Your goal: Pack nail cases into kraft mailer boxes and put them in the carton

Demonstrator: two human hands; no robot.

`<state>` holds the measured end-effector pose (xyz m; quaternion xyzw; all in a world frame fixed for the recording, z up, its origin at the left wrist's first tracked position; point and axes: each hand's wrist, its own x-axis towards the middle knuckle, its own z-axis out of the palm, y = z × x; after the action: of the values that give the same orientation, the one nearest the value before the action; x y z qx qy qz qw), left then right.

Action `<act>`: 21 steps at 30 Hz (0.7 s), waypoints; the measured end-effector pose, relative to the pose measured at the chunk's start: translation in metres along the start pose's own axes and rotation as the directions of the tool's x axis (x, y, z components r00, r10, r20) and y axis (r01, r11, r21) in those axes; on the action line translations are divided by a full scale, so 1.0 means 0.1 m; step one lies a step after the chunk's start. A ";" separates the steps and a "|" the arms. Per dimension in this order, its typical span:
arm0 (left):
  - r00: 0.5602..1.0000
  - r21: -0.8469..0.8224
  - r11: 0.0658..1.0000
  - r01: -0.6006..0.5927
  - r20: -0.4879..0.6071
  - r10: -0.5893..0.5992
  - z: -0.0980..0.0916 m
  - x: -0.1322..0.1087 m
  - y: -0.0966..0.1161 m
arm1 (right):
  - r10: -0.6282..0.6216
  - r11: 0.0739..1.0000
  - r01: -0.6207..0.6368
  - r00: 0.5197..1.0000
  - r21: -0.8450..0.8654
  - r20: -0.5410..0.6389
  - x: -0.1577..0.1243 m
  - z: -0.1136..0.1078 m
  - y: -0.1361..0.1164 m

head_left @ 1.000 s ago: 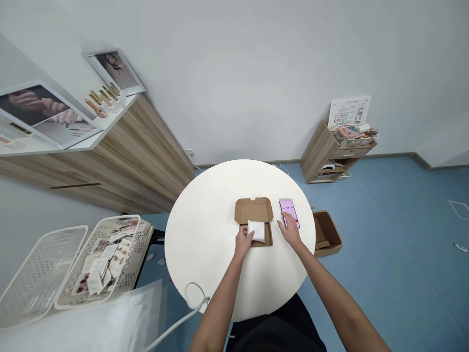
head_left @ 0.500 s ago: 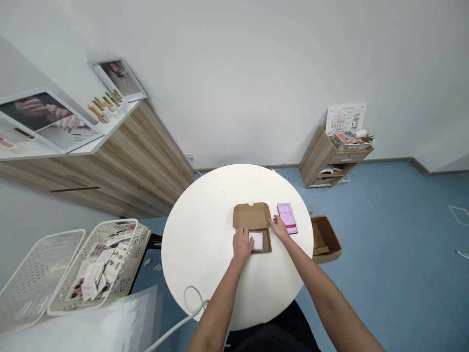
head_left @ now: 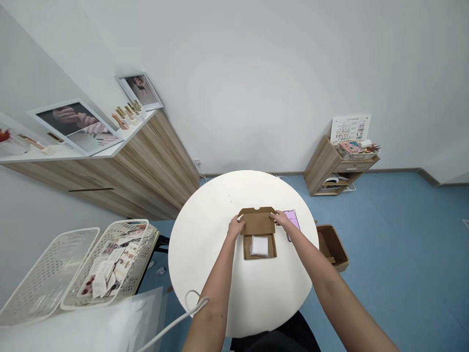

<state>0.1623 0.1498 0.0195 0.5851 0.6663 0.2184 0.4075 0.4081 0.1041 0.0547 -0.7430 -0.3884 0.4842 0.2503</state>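
A small brown cardboard box (head_left: 248, 255) lies on the round white table (head_left: 205, 230) with its lid raised at the back. Inside it rests a white wrapped packet (head_left: 260, 246). My left hand (head_left: 235, 227) pinches the left side of the lid, fingers at its side flap. On the opposite side my right hand (head_left: 280, 218) grips the lid's right flap between thumb and fingers. Partly hidden behind my right forearm is a phone (head_left: 293, 217) with a pink screen, lying flat.
An open cardboard carton (head_left: 331, 244) stands on the floor right of the table. White plastic baskets (head_left: 110, 264), one filled with packets, sit at the left. A white cable (head_left: 176, 326) crosses the table's lower left edge. A small wooden cabinet (head_left: 326, 166) stands by the wall.
My left hand has left the packet inside the box and moved up to the lid's left side. My right hand has closed on the right flap. The view has shifted slightly.
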 end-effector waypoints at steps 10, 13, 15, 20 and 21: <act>0.988 -0.024 0.993 -0.116 0.101 0.118 -0.13 -0.58 0.11 | -0.126 0.980 0.128 0.992 -0.153 0.025 -0.42 -0.11 0.05; 0.986 -0.037 0.989 -0.140 0.089 0.143 -0.11 -0.81 0.12 | -0.189 0.935 0.179 0.982 -0.305 -0.005 -0.60 -0.08 0.09; 0.981 -0.031 0.983 -0.180 0.065 0.182 -0.08 -0.95 0.09 | -0.239 0.897 0.210 0.971 -0.388 -0.026 -0.72 -0.04 0.13; 0.971 0.018 0.971 -0.240 0.014 0.240 0.04 -1.27 -0.09 | -0.281 0.854 0.235 0.959 -0.464 -0.030 -1.03 0.08 0.39; 0.967 -0.004 0.967 -0.253 0.004 0.253 0.07 -1.33 -0.15 | -0.282 0.854 0.239 0.959 -0.463 -0.025 -1.09 0.11 0.46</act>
<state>0.1565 0.0175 0.0419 0.6651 0.5848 0.2683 0.3789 0.3885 -0.0113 0.0732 -0.7429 -0.5758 0.3067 0.1503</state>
